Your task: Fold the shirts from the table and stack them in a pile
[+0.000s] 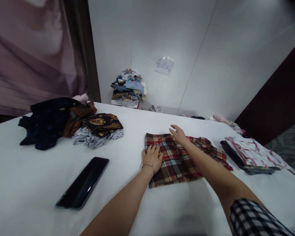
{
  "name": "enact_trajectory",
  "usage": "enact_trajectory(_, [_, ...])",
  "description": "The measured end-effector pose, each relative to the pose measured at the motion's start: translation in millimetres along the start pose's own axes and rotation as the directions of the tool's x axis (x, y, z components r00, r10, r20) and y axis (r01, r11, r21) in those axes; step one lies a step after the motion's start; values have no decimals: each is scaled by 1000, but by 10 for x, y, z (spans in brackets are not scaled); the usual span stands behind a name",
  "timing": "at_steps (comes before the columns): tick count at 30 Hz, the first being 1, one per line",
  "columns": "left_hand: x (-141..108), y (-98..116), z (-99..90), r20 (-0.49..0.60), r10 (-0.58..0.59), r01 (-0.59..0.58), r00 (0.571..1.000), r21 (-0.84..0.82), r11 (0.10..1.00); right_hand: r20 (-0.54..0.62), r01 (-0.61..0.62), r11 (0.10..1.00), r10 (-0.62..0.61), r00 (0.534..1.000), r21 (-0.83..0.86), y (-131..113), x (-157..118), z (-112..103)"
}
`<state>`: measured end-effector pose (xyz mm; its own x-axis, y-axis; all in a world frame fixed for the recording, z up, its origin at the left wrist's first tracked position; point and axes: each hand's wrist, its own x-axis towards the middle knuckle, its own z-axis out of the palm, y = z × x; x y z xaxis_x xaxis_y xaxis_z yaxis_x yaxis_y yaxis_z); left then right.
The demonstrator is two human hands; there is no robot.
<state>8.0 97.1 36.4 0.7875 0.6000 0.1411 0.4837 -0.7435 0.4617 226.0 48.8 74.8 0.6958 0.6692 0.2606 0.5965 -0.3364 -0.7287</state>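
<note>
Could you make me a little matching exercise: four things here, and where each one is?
1. Phone
2. Plaid cloth
3. Paper sign
4. White-and-red cloth

A. Up on the pale wall
B. Atop the stack at right
C. Partly under the left hand
D. On bare table, touching no cloth

Pairs: 1-D, 2-C, 3-A, 4-B

The right forearm hides part of the plaid garment (170,164). The pink curtain (27,59) is cut off by the frame's left and top edges. The checked sleeve (255,218) runs out at lower right. Items behind the bench's (127,150) far edge are partly hidden.
</note>
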Motion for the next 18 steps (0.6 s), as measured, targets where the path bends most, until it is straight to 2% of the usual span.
enact_trajectory(2, [7, 1, 6, -6, 9, -9, 1000, 4, 1000, 77, 166, 976, -156, 985, -138, -17, -308, 145])
enact_trajectory(3, [14, 0, 8, -7, 14, -14, 1000, 2, 1000, 159, 202, 953, -169, 973, -224, -24, -456, 214])
enact_trajectory(4, [22, -5, 8, -8, 18, -18, 1000, -5, 1000, 240, 208, 931, -137, 961, -300, -36, -585, 268])
enact_trajectory(6, [46, -32, -3, -8, 17, -17, 1000, -46, 999, 358, 152, 906, 0, 934, -396, -91, -762, 307])
enact_trajectory(8, [74, -92, -39, -50, -15, 8, 999, -136, 991, 363, 115, 900, 50, 930, -420, -182, -858, 252])
enact_trajectory(10, [100, -180, -104, -146, -114, 71, 983, -271, 960, 274, 143, 905, -31, 961, -400, -266, -949, 157])
enact_trajectory(12, [118, -267, -179, -181, -264, 166, 947, -428, 889, 201, 193, 913, -126, 971, -358, -289, -1087, 102])
enact_trajectory(14, [128, -314, -233, -98, -369, 265, 924, -533, 804, 237, 192, 935, -122, 964, -299, -240, -1251, 125])
enact_trajectory(15, [131, -312, -246, -33, -386, 303, 922, -560, 771, 275, 171, 947, -93, 957, -274, -201, -1322, 160])
enact_trajectory(18, [145, -216, -252, 114, -329, 328, 937, -605, 725, 325, 106, 965, -24, 945, -238, -113, -1423, 269])
